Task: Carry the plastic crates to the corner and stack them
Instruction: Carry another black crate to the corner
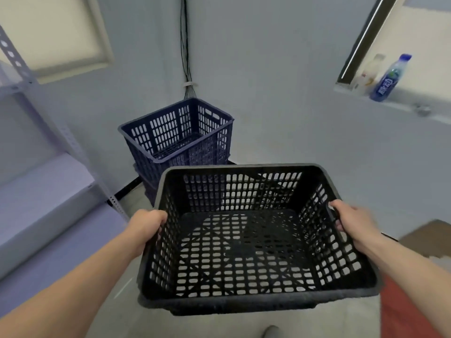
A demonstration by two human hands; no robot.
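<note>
Black crate (244, 301) held in two hands, blue crates (175, 132) waiting in the corner

Black crate fills the lower centre of the frame. It is in the air, above the pale floor (117, 313), and its open top faces the camera. It is empty, and the floor shows through the holes of its bottom.

The left hand (146, 228) grips the left rim of the crate, with the fingers curled over the edge. The right hand (351, 223) grips the right rim at the handle slot, with the fingers curled into it. Both forearms come in from the bottom corners of the frame.

At the lower right edge there is a red surface (402, 313), and above it a brown box (427, 237).

Behind the black crate, in the middle of the frame, the blue crates stand in the corner of the room. The upper one sits on a lower one, which the black crate partly hides. A metal shelf rack (24, 76) stands at the left edge.

Dark cables (185, 45) run down the corner to the blue crates. At the upper right, a blue bottle (390, 79) and a pale bottle (368, 71) stand on a window sill (402, 101).
</note>
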